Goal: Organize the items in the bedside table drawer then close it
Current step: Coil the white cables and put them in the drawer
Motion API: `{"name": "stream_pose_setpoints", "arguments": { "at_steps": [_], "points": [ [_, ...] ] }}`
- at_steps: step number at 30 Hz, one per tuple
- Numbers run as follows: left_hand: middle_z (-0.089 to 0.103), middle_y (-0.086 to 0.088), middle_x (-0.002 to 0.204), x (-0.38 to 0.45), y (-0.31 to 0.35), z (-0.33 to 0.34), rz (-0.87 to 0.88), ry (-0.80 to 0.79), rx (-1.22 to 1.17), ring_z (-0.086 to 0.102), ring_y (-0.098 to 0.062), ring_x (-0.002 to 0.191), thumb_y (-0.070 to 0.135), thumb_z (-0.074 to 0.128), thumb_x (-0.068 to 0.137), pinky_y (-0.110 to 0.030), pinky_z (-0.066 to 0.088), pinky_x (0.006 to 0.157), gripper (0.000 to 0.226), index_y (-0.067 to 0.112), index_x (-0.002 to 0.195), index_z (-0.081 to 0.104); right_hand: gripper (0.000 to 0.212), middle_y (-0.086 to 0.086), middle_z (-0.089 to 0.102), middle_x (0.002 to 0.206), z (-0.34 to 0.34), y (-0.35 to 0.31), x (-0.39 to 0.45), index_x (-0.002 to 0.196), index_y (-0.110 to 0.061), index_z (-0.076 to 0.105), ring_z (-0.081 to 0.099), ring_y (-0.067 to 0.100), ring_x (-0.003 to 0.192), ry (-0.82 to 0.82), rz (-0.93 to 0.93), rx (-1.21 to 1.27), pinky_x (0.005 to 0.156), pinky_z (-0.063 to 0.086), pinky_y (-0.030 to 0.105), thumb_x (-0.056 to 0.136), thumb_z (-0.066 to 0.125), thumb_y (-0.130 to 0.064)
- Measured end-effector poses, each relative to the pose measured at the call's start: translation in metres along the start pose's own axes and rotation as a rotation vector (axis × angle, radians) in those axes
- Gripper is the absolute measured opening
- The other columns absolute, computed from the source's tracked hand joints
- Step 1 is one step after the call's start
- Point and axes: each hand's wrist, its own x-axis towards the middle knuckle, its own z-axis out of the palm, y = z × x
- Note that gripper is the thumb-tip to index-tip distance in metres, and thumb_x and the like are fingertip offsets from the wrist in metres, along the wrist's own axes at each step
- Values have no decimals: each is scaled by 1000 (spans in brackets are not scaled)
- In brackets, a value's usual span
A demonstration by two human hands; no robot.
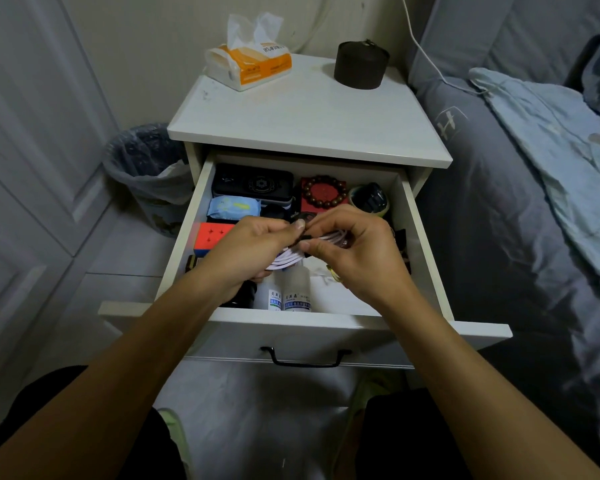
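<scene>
Over the open drawer (407, 216) I pinch the coiled white cable (293, 255) in my left hand (246, 252) and right hand (352, 251); I should cinch its dark tie snugly.

The counter (312, 123) and its drawer (291, 332) look like smooth white-painted wood, with a dark metal handle (305, 358). The tissue pack (253, 64) is glossy plastic film with soft paper sticking out. The round jar (361, 65) looks matt brown. The bracelet (324, 191) has polished wooden beads. The cable (291, 258) is smooth white plastic. The bedding (534, 202) is wrinkled cloth.
</scene>
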Motion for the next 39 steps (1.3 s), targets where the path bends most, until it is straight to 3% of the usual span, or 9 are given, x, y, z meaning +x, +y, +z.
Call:
{"name": "stream_pose_setpoints", "arguments": {
  "at_steps": [4, 8, 10, 14, 18, 21, 24, 31, 39],
  "points": [
    [44, -3, 56, 1, -1, 7, 38, 72, 48, 35, -12, 49, 40, 54, 98, -20, 25, 44, 44, 27, 58, 67, 10, 2, 69, 81, 5, -5, 1, 76, -17, 73, 68, 19, 76, 56, 147, 64, 73, 56, 43, 75, 82, -12],
    [41, 10, 48, 2, -4, 7, 116, 146, 113, 37, -5, 47, 34, 53, 100, -20, 29, 48, 42, 18, 62, 60, 10, 10, 69, 74, 5, -15, 4, 80, 0, 69, 66, 11, 64, 53, 341, 263, 61, 54, 19, 76, 78, -2],
    [41, 11, 48, 1, -4, 6, 177, 166, 139, 37, -2, 49, 30, 53, 100, -16, 29, 49, 40, 10, 66, 61, 13, 10, 64, 72, 4, -17, 6, 81, 1, 65, 63, 10, 61, 52, 468, 376, 60, 52, 16, 76, 77, 1],
    [53, -19, 68, 2, -6, 6, 245, 139, 162, 46, -10, 63, 30, 53, 100, -21, 35, 59, 40, -5, 87, 67, 16, 7, 63, 67, 2, -17, 9, 84, -4, 59, 63, 14, 62, -9, 717, 625, 61, 54, 21, 78, 71, 6],
    [75, -3, 88, 1, -4, 7, 227, 73, 116, 69, -12, 88, 27, 53, 100, -25, 50, 85, 29, 9, 96, 76, 4, 11, 71, 80, -5, -16, 10, 88, 1, 67, 69, 21, 70, -162, 912, 712, 69, 61, 28, 85, 67, 0],
    [76, 1, 94, 1, -5, 8, 196, 14, 118, 69, -12, 97, 27, 53, 100, -35, 51, 97, 26, 16, 101, 77, 6, 11, 72, 75, -9, -15, 9, 81, -2, 65, 70, 17, 62, -185, 923, 643, 63, 60, 23, 82, 69, 2],
    [76, 0, 95, 3, -5, 8, 173, 17, 124, 69, -15, 99, 29, 56, 98, -40, 51, 99, 23, 22, 98, 78, 15, 13, 72, 73, -9, -14, 7, 82, -3, 61, 70, 19, 62, -185, 903, 602, 63, 60, 25, 77, 73, 5],
    [75, -1, 75, 6, -4, 4, 170, 159, 83, 69, -12, 76, 20, 76, 85, -25, 53, 74, 6, 15, 83, 79, 24, 14, 73, 73, -2, -15, 5, 76, -8, 56, 71, 22, 62, -204, 888, 534, 61, 60, 26, 75, 76, 5],
    [76, 2, 82, 6, -4, 0, 215, 157, 26, 72, -11, 80, 14, 72, 86, -20, 55, 74, 8, 19, 89, 78, 27, 20, 70, 80, 1, -19, 0, 105, 7, 58, 69, 31, 65, -93, 617, 514, 57, 59, 27, 82, 72, 2]
  ]
}}
